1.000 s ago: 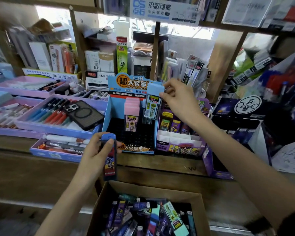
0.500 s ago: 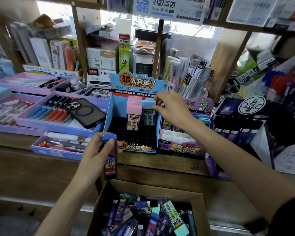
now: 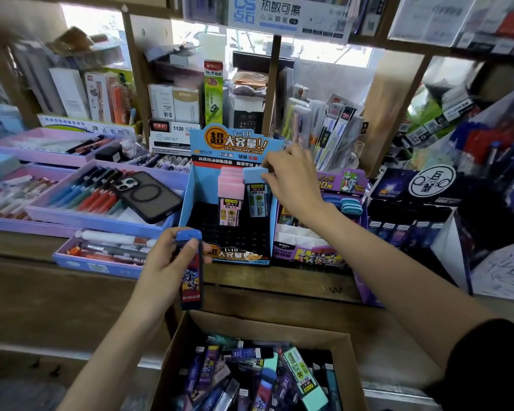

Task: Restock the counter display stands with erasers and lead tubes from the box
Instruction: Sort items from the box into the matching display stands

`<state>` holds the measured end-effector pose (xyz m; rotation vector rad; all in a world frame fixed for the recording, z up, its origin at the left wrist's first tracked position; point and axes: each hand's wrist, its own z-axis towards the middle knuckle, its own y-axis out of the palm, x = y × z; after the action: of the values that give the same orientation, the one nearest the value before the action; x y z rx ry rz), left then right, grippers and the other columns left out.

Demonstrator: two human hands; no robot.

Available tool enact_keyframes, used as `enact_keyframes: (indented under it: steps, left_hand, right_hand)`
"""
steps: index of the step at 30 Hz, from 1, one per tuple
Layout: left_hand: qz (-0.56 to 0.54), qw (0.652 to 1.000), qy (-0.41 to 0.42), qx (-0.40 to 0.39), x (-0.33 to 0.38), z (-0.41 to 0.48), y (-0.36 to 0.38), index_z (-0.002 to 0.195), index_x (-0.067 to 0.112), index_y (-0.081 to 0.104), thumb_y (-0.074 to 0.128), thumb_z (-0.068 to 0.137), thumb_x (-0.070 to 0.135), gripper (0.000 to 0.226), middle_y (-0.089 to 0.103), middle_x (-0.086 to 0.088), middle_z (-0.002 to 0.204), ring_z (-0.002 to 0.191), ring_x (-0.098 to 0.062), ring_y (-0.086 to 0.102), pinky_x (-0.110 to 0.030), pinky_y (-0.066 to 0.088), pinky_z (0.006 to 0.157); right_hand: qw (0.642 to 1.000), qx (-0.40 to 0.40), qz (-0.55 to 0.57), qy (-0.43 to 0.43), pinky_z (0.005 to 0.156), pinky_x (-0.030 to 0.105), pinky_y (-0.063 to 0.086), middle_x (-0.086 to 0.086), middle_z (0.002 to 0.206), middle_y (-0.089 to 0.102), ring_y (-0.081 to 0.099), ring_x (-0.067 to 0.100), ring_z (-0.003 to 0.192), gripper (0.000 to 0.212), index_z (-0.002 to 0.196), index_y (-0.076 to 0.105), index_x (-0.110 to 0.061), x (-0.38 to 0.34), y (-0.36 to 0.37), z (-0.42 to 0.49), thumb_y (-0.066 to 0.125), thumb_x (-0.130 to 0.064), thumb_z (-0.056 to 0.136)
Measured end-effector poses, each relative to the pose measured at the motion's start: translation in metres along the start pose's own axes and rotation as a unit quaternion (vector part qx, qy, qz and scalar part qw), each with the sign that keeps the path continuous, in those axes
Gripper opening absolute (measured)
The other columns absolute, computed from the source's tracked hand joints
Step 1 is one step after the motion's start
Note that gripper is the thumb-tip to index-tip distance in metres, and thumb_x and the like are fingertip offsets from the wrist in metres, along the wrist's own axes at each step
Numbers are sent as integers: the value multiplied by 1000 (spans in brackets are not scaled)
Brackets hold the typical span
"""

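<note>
The right hand [image 3: 291, 179] is reaching into the blue display stand [image 3: 187, 200], fingertips pinched on the pale blue cap of a lead tube [image 3: 256, 191] that stands upright in the back row, just beside a small cluster of pink-capped tubes [image 3: 230, 197]. The left hand [image 3: 161, 262] waits lower down in front of the stand, fingers and thumb wrapped round a dark tube with a blue cap [image 3: 192, 277], held upright above the cardboard box [image 3: 250, 323]. From here the job looks barely begun: most of the stand's black slotted floor is bare in front of those few tubes, the purple stand [image 3: 309, 256] to its right shows empty white dividers, and the box is heaped with stock.
</note>
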<state>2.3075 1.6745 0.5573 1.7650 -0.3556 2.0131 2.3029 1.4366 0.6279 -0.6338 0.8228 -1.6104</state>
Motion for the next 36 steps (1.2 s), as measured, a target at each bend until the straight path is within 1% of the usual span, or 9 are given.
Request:
enact_keyframes:
  steps: [3, 10, 17, 22, 24, 26, 29, 33, 36]
  left_hand:
    - [0, 1000, 3, 1, 1, 0, 1, 100, 14, 55, 47, 95, 11, 10, 72, 1, 80, 70, -8, 69, -17, 53, 57]
    - [4, 1000, 6, -3, 2, -1, -1, 103, 11, 55, 47, 95, 11, 11, 72, 0, 82, 71, -9, 69, -17, 53, 57]
    - [-1, 1000, 13, -8, -1, -1, 0, 100, 14, 54, 46, 95, 10, 10, 73, 4, 79, 71, -8, 69, -17, 53, 59]
    - [-3, 999, 26, -23, 0, -2, 7, 100, 14, 54, 45, 96, 10, 10, 72, -1, 83, 73, -9, 69, -16, 52, 59]
    - [-1, 999, 33, -32, 1, -1, 9, 101, 19, 54, 44, 96, 12, 13, 72, 1, 87, 76, -8, 69, -17, 52, 58]
    - [-9, 999, 29, -41, 1, -1, 14, 101, 27, 55, 41, 97, 14, 19, 71, 6, 90, 78, -7, 69, -18, 52, 59]
    - [-14, 998, 26, -61, 0, 0, 29, 103, 34, 57, 39, 99, 14, 27, 71, 6, 90, 79, -8, 69, -18, 52, 62]
    - [15, 993, 60, -98, 4, -1, 56, 108, 32, 56, 39, 99, 13, 27, 65, 1, 105, 85, -10, 69, -29, 50, 75]
    - [31, 990, 58, -122, 7, -3, 78, 107, 36, 56, 41, 99, 16, 27, 62, 0, 113, 103, -20, 64, -43, 48, 88]
  right_hand:
    - [993, -30, 92, 72, 87, 31, 26, 4, 97, 65, 47, 25, 105, 13, 94, 64, -20, 2, -3, 8, 68, -26, 83]
    - [980, -34, 158, 117, 94, 32, 27, -1, 92, 70, 56, 21, 99, 10, 85, 69, -20, 5, -4, 9, 73, -25, 78]
    - [998, -48, -24, 16, 93, 37, 27, 4, 102, 61, 43, 25, 108, 17, 96, 69, -16, 7, 3, 4, 65, -29, 85]
    - [997, -69, -43, -11, 100, 36, 23, 5, 114, 51, 37, 25, 117, 28, 109, 65, -14, 3, -10, -2, 56, -33, 91]
    - [999, -46, 20, -10, 96, 34, 25, 5, 110, 53, 39, 25, 114, 25, 107, 65, -13, -7, -21, -16, 54, -30, 92]
    - [986, -60, 154, 16, 88, 31, 30, 1, 100, 60, 47, 22, 103, 20, 97, 68, -14, -21, -32, -37, 55, -28, 92]
    - [927, -128, 347, 69, 72, 15, 37, -10, 87, 66, 55, 2, 84, 16, 89, 70, -17, -38, -49, -69, 60, -29, 90]
    - [868, -146, 453, 140, 63, 6, 40, -5, 81, 66, 57, -5, 71, 2, 86, 67, -17, -38, -56, -93, 65, -17, 86]
    - [860, -123, 462, 177, 65, 13, 45, -4, 79, 64, 56, 0, 71, 3, 86, 68, -12, -23, -63, -101, 68, -14, 84]
